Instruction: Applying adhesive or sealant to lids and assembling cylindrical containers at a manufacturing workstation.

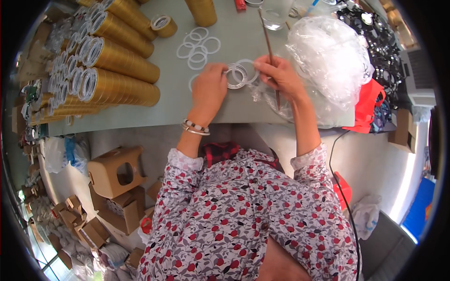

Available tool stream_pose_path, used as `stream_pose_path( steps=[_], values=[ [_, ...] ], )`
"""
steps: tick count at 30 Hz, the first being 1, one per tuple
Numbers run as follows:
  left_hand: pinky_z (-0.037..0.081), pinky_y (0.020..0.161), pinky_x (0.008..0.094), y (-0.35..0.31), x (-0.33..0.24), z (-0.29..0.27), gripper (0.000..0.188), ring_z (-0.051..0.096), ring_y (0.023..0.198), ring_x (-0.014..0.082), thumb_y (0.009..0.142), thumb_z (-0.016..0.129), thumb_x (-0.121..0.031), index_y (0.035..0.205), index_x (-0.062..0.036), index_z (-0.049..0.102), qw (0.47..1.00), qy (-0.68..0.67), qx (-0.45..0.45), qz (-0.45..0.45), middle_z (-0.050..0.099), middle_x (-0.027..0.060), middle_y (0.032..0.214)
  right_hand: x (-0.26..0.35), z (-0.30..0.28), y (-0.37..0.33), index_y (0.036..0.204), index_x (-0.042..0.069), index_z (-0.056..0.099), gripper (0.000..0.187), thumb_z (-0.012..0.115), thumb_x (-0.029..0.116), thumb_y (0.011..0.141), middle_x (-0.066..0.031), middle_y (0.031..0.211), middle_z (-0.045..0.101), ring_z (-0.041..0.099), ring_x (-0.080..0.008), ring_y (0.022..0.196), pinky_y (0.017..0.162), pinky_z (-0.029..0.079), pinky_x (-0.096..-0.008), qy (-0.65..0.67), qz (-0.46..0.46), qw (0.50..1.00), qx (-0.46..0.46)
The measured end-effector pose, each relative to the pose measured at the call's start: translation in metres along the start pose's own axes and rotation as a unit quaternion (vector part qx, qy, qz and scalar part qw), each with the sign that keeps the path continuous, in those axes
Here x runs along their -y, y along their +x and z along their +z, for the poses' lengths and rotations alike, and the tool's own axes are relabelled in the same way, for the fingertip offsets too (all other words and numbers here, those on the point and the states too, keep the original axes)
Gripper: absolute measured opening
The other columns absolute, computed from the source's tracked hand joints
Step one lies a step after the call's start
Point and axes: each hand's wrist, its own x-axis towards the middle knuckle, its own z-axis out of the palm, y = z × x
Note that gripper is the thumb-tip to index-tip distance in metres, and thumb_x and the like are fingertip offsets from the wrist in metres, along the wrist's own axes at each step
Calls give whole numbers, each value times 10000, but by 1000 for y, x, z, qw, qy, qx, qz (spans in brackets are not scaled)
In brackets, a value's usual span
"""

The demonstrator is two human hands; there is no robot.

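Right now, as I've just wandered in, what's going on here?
A person is working at a grey-green table. Their right hand holds a thin brown stick and seems to pinch a translucent white ring. Their left hand is beside a silvery round piece. Gold cylinders are stacked to the left.

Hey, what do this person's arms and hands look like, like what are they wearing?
Both the left hand and right hand are gloveless. The left wrist has a beaded bracelet and silver-coloured bangle. The pale sleeves have red fruit, grey leaves and turned-back cuffs.
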Motion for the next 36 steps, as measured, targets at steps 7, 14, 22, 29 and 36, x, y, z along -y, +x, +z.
stream_pose_path(
  steps=[7, 14, 22, 29, 36],
  values=[
    [475, 585, 292, 1, -11, -20, 177, 578, 597, 156, 844, 716, -72, 1014, -21, 707, 951, -247, 9, -185, 677, 96, 863, -18, 24, 20, 973, 26, 713, 198, 712, 216, 916, 22, 665, 575, 495, -51, 561, 498, 359, -232, -233, -33, 971, -50],
    [500, 604, 325, 2, -2, -4, 143, 611, 613, 185, 821, 735, -83, 927, 5, 698, 991, -111, -12, -79, 680, 109, 871, -23, 33, 17, 940, 16, 726, 186, 740, 151, 813, -138, 797, 678, 662, -249, 724, 687, 527, -355, -416, -198, 878, -127],
    [515, 782, 400, -10, -13, 0, 231, 653, 917, 299, 818, 756, -130, 1017, -38, 685, 996, -80, -22, -21, 666, 125, 1051, -19, 29, 12, 955, 15, 724, 174, 717, 157, 854, -133, 852, 692, 665, -219, 754, 678, 517, -353, -413, -176, 879, -163],
    [382, 1102, 502, -23, -15, -4, 557, 548, 1264, 301, 808, 801, -213, 1298, -53, 590, 987, 17, -34, 158, 615, 114, 1308, 49, 28, -39, 914, -36, 724, 479, 410, 288, 1075, -67, 846, 691, 626, -125, 697, 659, 493, -284, -186, -355, 909, -115],
    [333, 1156, 522, -29, -3, 8, 682, 544, 1278, 308, 772, 828, -203, 1366, -52, 529, 990, -95, -23, 97, 615, 105, 1329, 14, 32, -55, 928, -66, 710, 394, 465, 214, 1060, -115, 868, 696, 667, -151, 706, 620, 527, -256, -194, -300, 926, -121]
  ],
)
